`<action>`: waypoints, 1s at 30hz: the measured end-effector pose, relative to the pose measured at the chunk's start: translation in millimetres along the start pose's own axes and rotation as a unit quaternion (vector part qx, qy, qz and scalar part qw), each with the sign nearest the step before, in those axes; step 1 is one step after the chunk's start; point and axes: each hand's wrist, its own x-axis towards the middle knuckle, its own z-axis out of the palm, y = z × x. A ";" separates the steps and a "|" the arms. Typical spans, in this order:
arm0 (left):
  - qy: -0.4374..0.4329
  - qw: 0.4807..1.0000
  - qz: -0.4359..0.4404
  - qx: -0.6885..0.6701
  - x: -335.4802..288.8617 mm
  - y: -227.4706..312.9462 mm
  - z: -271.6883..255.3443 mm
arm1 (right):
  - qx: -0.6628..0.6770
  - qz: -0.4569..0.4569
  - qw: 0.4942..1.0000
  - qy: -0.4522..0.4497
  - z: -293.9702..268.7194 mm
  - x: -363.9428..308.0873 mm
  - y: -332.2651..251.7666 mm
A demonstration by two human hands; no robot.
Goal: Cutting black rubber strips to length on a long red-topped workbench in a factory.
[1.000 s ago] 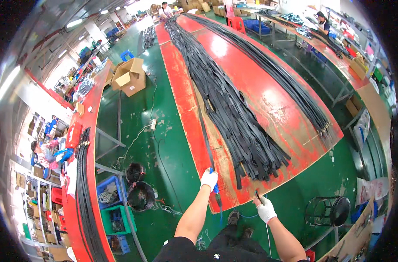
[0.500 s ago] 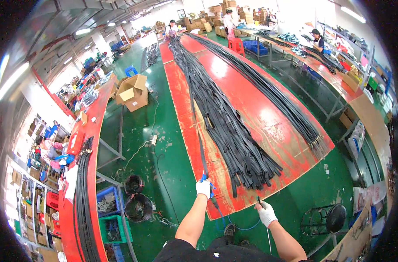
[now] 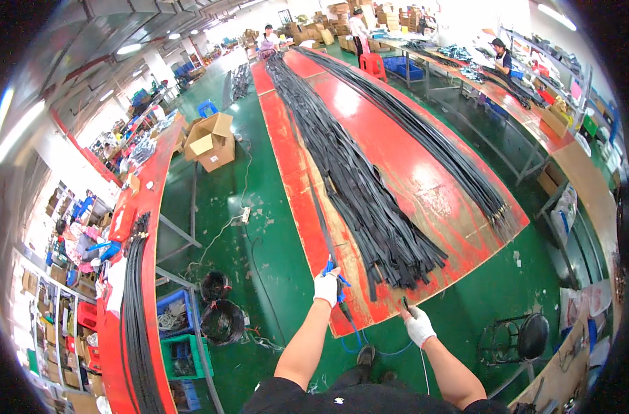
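My left hand (image 3: 325,287), in a white glove, is closed around a blue tool (image 3: 341,281) at the near left corner of the red table (image 3: 307,241). A dark part of the tool and a blue hose (image 3: 356,331) hang below that hand. One black strip (image 3: 319,214) runs along the table up to the tool; whether the tool grips it is hidden. My right hand (image 3: 419,327), also gloved, pinches a small dark object (image 3: 406,302) off the near edge. A thin white cord (image 3: 425,369) hangs below it. Beside my left hand lies a big bundle of black strips (image 3: 370,207).
A second black bundle (image 3: 438,138) lies along the table's right side. Dark bins (image 3: 221,321) and a green crate (image 3: 188,357) stand at left. A round black stool (image 3: 532,336) is at right. An open carton (image 3: 210,141) sits farther off. Several people work around the room.
Both hands have moved slightly forward and up in the picture, the left one with the blue tool. The near end of the single strip lies a little differently by the tool.
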 end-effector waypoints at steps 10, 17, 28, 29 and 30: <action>-0.009 0.983 -0.176 -0.055 34.2 -123.9 -7.2 | 0.042 0.021 0.999 0.008 18.0 -9.9 10.0; -0.039 0.993 -0.112 0.005 25.4 -144.2 1.3 | 0.075 0.045 0.996 0.020 31.3 -11.2 14.6; -0.031 0.929 0.104 0.354 -42.8 -111.0 -54.7 | 0.014 -0.014 1.000 0.024 23.2 -21.4 26.7; -0.030 0.875 0.179 0.448 -31.2 -103.4 -45.3 | 0.019 -0.020 0.998 0.048 23.3 -12.9 32.1; -0.032 0.797 0.227 0.559 -23.6 -99.9 -34.4 | 0.024 -0.026 0.997 0.065 25.6 -2.1 39.8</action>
